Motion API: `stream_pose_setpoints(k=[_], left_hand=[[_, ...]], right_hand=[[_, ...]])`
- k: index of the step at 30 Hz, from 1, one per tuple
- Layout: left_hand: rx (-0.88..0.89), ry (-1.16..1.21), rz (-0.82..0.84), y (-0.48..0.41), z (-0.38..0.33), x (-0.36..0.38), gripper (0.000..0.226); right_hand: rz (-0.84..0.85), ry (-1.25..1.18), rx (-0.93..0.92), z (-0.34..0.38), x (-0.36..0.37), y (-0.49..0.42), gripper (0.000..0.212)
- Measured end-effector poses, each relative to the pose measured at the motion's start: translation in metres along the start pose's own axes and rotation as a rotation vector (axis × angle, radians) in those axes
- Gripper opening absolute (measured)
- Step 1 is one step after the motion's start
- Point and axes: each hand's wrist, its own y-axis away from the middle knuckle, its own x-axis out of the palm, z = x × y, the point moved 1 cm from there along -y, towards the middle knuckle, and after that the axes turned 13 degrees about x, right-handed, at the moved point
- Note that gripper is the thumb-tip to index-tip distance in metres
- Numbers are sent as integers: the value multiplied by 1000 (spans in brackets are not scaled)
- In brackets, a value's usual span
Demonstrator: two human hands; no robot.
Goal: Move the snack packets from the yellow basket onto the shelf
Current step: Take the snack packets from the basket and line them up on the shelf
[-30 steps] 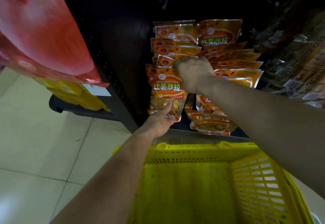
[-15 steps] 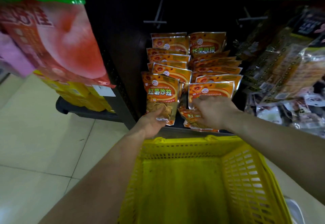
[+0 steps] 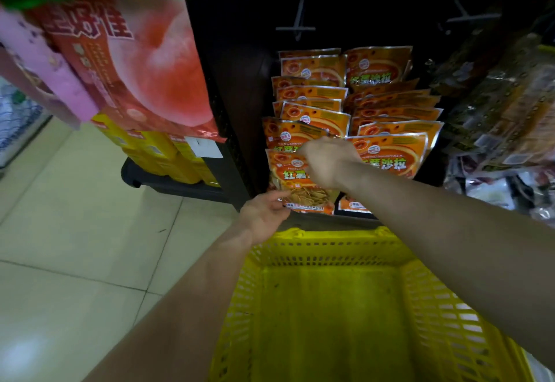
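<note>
Orange stock, shelf front: found front pkt (image 3: pixel 285 173) upright at near end of L column, at front edge of shelf (image 3: pixel 330 222), just above rim of yellow basket (image 3: pixel 327 236). Logged left grip (image 3: pixel 264 216) pinching pkt's lower-L corner, thumb & fingers clamped on it. Logged right grip (image 3: pixel 326 162) curled over pkt's upper-R part, closed on it; fingertips hidden. Counted two columns of matching orange pkts (image 3: pixel 390 153) overlapping behind. Noted red bags (image 3: pixel 156 75) hanging at L, tiled floor (image 3: pixel 75 231) below.
</note>
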Motion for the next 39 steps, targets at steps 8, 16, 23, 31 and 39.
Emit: stream_pose_setpoints(k=[8,16,23,31,39], left_hand=[[-2,-55,76,-26,5,21,75],[-26,-77,81,-52,11,26,78],[-18,-68,114,-48,17,26,67],[-6,72,137,-56,-2,41,74],[-45,45,175,-49,-10,36,75]], right_hand=[[-52,-169,-46,-5,19,-24,41],[-85,-181,-42,-9,17,-37,40],[-155,-44,-40,-11,19,-19,40],[-131,42,42,-20,7,-25,32],[-163,7,27,-24,-1,-19,24]])
